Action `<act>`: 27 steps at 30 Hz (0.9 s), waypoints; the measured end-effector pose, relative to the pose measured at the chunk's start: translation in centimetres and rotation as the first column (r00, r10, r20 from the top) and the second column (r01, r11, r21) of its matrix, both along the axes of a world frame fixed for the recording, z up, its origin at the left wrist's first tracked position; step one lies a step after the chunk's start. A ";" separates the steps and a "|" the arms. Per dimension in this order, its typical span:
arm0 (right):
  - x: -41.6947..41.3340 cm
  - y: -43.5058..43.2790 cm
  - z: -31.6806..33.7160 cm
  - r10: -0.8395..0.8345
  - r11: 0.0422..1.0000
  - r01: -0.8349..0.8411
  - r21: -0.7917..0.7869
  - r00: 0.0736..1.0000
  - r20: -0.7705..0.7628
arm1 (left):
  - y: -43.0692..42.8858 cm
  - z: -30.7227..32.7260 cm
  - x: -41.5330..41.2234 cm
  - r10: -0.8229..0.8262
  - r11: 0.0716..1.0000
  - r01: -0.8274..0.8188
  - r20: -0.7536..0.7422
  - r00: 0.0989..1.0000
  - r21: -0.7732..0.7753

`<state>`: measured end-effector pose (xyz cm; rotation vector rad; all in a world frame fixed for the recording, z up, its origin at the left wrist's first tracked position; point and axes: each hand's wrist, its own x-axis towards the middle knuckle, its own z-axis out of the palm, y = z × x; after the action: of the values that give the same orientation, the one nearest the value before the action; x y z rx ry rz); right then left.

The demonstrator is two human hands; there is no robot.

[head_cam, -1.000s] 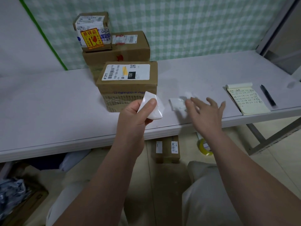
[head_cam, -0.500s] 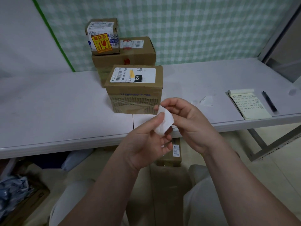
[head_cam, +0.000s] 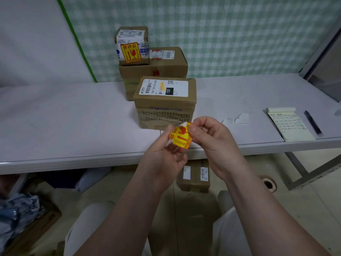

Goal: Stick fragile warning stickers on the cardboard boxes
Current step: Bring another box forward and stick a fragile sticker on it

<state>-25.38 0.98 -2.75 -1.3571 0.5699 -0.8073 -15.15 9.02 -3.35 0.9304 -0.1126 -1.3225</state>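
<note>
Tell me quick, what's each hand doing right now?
Left hand: pinches the yellow fragile sticker.
Right hand: pinches the same sticker at its upper edge.

White table (head_cam: 73, 117) bears: front cardboard box (head_cam: 164, 111) near the front edge; larger cardboard box (head_cam: 153, 74) just behind it; white paper scraps (head_cam: 241, 119) to the right; further right, notepad (head_cam: 289, 126), pen (head_cam: 312, 124) just beside it.

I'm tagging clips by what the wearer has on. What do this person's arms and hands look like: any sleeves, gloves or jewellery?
The left forearm and right forearm are bare down to the picture's edge; no sleeve shows. The left hand and right hand are ungloved. No watch, bracelet or ring is visible on the sides facing the camera.
</note>
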 end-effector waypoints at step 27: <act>8.0 -2.3 -4.4 -0.705 0.645 0.469 -0.603 0.670 -0.233 | -4.8 -3.6 6.7 0.215 0.923 -0.360 0.958 0.191 -0.136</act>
<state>-17.37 -1.34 -7.18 -1.8929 1.3181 -1.2598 -8.46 4.23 -6.91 1.7016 -0.8043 -0.1782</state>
